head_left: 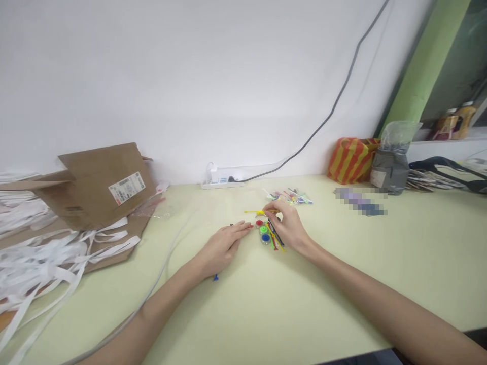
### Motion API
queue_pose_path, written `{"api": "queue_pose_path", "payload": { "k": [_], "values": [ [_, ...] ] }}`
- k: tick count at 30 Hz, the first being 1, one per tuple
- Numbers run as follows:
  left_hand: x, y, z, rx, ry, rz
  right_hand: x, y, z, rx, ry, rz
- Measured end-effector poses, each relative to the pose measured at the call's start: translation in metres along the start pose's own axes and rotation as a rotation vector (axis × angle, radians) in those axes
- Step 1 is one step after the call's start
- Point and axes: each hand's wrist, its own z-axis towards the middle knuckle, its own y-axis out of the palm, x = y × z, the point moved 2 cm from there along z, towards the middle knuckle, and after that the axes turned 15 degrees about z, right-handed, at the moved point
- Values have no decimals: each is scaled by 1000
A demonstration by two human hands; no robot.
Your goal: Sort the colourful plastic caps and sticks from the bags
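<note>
Yellow plastic stick (254,212) sits pinched in the right hand (284,226), just above red, green and blue plastic discs (263,231). Left hand (222,248) lies open on the worktop (323,289), fingers together.

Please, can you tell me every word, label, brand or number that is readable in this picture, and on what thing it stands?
White printed label on the brown cardboard: too small to read.
Bottles on the far ledge: labels too small and blurred to read.
White power strip: small marks, too small to read.
Pixelated patch on the table: blurred, unreadable.
No text here can be read.
</note>
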Motion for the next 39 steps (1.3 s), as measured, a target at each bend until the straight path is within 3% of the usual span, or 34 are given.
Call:
{"api": "queue_pose_path", "payload": {
  "k": [8, 13, 18, 22, 25, 29, 32, 35, 39],
  "values": [
    [8, 2, -1, 79, 0, 40, -5, -3, 2, 4, 27, 9],
    [6, -9, -8, 68, 52, 95, -7, -3, 1, 34, 51, 42],
    [-27, -27, -47, 42, -17, 122, -14, 5, -4, -57, 62, -41],
    [-60, -36, -84, 118, -136, 280, -22, 13, -6, -111, 43, -60],
    [-61, -44, -92, 152, -172, 346, -26, 20, -6, -112, 72, 15],
    [-28, -58, -68, 230, -274, 228, -32, 34, -5, -77, 213, 183],
    [2, -61, -36, 284, -404, -177, -39, 45, -6, -65, 255, 162],
    [25, -52, -7, 384, -344, -493, -49, 54, -7, -121, 149, -64],
    [33, -29, 8, 566, -277, -598, -56, 56, -13, -192, 30, -254]
  ]
}}
